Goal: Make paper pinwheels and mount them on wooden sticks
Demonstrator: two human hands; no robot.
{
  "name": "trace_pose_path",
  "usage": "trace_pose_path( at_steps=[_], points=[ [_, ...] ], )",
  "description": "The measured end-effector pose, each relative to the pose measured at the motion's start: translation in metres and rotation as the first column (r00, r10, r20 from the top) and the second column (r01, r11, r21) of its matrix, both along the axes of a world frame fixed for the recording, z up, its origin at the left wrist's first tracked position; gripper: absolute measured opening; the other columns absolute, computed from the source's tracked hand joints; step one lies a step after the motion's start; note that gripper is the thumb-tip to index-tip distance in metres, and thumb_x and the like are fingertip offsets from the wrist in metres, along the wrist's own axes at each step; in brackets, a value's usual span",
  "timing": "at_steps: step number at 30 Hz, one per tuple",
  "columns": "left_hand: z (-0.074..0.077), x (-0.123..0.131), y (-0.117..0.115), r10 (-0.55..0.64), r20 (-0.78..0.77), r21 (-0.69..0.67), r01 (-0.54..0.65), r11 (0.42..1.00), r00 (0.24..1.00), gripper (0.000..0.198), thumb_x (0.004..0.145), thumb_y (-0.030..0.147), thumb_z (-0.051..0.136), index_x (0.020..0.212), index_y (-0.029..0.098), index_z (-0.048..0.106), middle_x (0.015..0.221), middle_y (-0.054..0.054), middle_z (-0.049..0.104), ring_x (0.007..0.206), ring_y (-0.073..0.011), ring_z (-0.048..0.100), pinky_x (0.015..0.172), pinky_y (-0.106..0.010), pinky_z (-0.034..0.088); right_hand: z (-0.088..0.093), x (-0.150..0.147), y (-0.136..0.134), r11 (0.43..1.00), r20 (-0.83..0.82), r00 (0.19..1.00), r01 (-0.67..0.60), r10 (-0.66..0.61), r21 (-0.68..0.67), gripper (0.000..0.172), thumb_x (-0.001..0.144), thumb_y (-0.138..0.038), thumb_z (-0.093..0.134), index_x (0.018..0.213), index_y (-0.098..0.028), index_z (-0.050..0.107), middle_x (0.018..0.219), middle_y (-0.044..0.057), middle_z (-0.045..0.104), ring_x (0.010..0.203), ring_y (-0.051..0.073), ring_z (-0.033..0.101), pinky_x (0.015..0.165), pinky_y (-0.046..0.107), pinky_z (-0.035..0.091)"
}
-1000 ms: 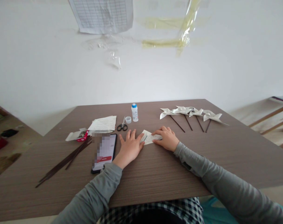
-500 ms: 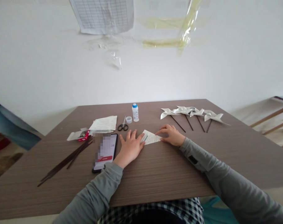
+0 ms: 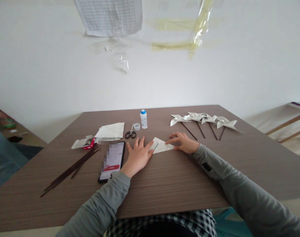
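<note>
A printed sheet of paper folded into a triangle [image 3: 161,146] lies flat on the table between my hands. My left hand [image 3: 139,156] rests palm down with its fingers spread, thumb and index finger touching the triangle's left edge. At the right corner, the curled fingers and thumb of my right hand [image 3: 184,143] close on the paper; the exact contact is partly hidden. Beyond my left hand are black-handled scissors [image 3: 130,133], a small translucent cap [image 3: 137,126] and a blue-topped white bottle [image 3: 144,119].
A phone [image 3: 112,161] lies beside my left forearm. Further left are dark thin sticks [image 3: 68,172], an open red-and-white box [image 3: 88,142] and stacked white paper [image 3: 110,131]. Several paper pinwheels [image 3: 194,116] on sticks lie at the back right. A person's denim-clad leg [image 3: 6,158] shows past the left edge.
My right hand has slid slightly to the right along the triangle's corner. My left hand stays put. At the far left, the other person's leg has shifted.
</note>
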State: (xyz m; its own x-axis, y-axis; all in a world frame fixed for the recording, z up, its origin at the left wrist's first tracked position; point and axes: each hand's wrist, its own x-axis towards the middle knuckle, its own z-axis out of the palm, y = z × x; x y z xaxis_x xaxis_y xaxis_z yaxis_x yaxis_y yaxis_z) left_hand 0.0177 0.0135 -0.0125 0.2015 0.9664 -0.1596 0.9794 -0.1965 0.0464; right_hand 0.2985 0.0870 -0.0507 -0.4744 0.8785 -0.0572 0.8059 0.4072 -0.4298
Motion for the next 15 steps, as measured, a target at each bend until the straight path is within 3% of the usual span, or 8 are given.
trace_pose_path(
  at_steps=[9,15],
  points=[
    [-0.0042,-0.0002,0.0003,-0.002,0.003,0.013,0.002,1.0,1.0,0.059,0.125,0.042,0.048,0.183,0.039,0.05,0.197,-0.016,0.035,0.185,-0.0469,0.025,0.138,-0.091,0.026,0.0031,-0.0002,-0.0036,0.999,0.023,1.0,0.012,-0.011,-0.043,0.078,0.088,-0.004,0.074,0.152,-0.048,0.084,0.175,0.005,0.063,0.164,0.044,0.054,0.142,0.067,0.036],
    [-0.006,-0.0012,-0.0006,0.002,0.02,0.044,-0.003,0.999,1.0,0.057,0.124,0.041,0.051,0.181,0.038,0.054,0.195,-0.018,0.039,0.183,-0.0477,0.029,0.138,-0.091,0.027,0.0025,0.0027,-0.0003,0.998,0.015,1.0,-0.005,0.006,-0.067,0.082,0.085,-0.003,0.07,0.153,-0.048,0.083,0.177,0.004,0.061,0.165,0.044,0.052,0.142,0.068,0.036]
  ],
)
